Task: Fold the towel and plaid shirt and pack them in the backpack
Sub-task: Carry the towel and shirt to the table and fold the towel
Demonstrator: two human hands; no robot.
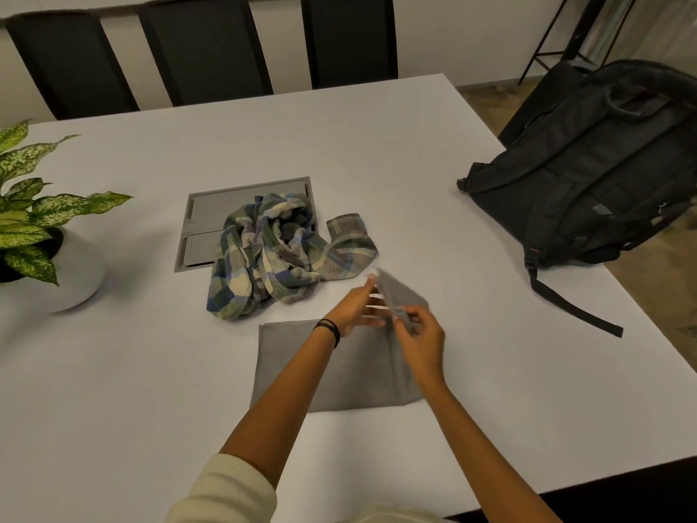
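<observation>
Right hand (pixel 422 335) pinches the raised edge of the towel (pixel 358 375); left hand (pixel 350 313), fingers (pixel 367 286) spread toward one o'clock, touches its corner, grip unclear.

Backpack (pixel 588 190): right side cropped by frame edge. Potted plant (pixel 37 220): left part cropped. Table hatch (pixel 215 213): right half under plaid shirt (pixel 279 258). Left hand (pixel 354 309): fingers motion-blurred, grip on towel (pixel 362 375) unclear.

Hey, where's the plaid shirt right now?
In the head view, the plaid shirt lies crumpled mid-table, partly over the grey recessed panel, just beyond the grey towel, with the backpack far to its right.
</observation>
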